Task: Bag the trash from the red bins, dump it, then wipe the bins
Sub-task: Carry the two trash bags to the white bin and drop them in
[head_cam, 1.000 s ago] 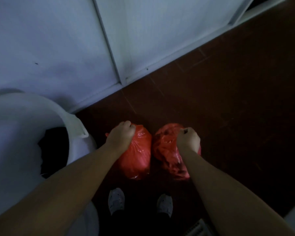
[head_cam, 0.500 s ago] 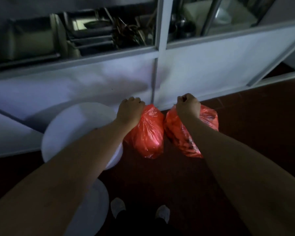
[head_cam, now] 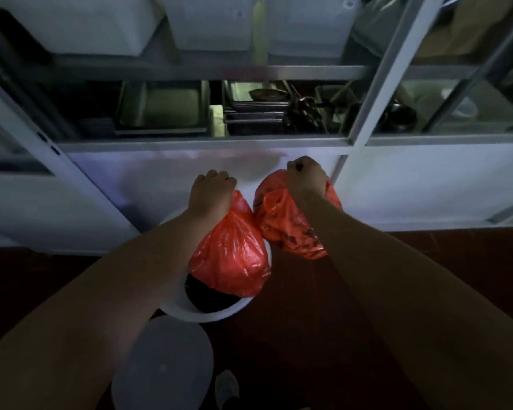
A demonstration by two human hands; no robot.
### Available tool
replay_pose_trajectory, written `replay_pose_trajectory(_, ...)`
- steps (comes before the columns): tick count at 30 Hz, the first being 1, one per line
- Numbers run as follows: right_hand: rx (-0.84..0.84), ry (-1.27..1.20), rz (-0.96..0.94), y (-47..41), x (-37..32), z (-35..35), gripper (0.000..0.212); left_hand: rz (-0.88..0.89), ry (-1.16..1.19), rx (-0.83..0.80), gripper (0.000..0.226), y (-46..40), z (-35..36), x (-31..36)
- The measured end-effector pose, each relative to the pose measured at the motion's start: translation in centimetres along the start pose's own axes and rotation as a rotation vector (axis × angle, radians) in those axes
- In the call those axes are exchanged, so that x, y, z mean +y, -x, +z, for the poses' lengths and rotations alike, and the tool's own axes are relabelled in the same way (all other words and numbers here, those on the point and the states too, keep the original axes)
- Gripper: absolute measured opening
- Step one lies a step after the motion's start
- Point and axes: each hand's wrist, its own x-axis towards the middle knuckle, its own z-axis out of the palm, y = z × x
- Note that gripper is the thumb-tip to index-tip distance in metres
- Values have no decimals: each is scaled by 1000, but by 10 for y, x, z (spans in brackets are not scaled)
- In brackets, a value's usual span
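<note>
My left hand (head_cam: 211,193) grips the gathered top of a full red trash bag (head_cam: 231,255), which hangs over the open mouth of a large white bin (head_cam: 208,315) with a dark inside. My right hand (head_cam: 305,180) grips the top of a second red trash bag (head_cam: 290,229), which hangs just right of the first, beside the bin's rim and above the dark floor. Both bags are off the ground. No red bins are in view.
A round white lid (head_cam: 163,371) lies on the dark red floor (head_cam: 308,335) in front of the bin. A metal shelf unit (head_cam: 249,140) with steel trays and utensils stands behind, with white panels below. My shoe (head_cam: 227,386) shows at the bottom.
Both hands have raised the bags and carried them forward and left. The left bag now hangs over the white bin's opening. The view has tilted up, showing more of the shelves.
</note>
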Motion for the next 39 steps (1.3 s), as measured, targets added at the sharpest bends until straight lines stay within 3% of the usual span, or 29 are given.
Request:
replay_pose_trajectory(5,-139,-17,57,-2,-22,84,19,-103,-54,-170,13,36,52,-71)
replay_pose_trajectory(8,-205,-20,112,2,-21,133,20,-148,-6,-286,23,65,95,-105)
replay_pose_trajectory(18,-495,276,111,35,6,258,25,-297,112,-508,30,137,173,-172)
replay_pose_trajectory(25,-671,383,45,53,16,283,37,-323,105,-550,40,159,184,-171)
replay_pose_trajectory(30,-785,484,-17,67,19,284,33,-400,117,-581,42,172,178,-170)
replay_pose_trajectory(34,-815,527,-160,93,16,291,35,-522,186,-572,38,205,168,-168)
replay_pose_trajectory(37,-953,543,-315,125,8,302,30,-628,238,-570,37,247,163,-164)
replay_pose_trajectory(39,-1058,523,-323,149,4,312,27,-693,261,-592,39,279,164,-162)
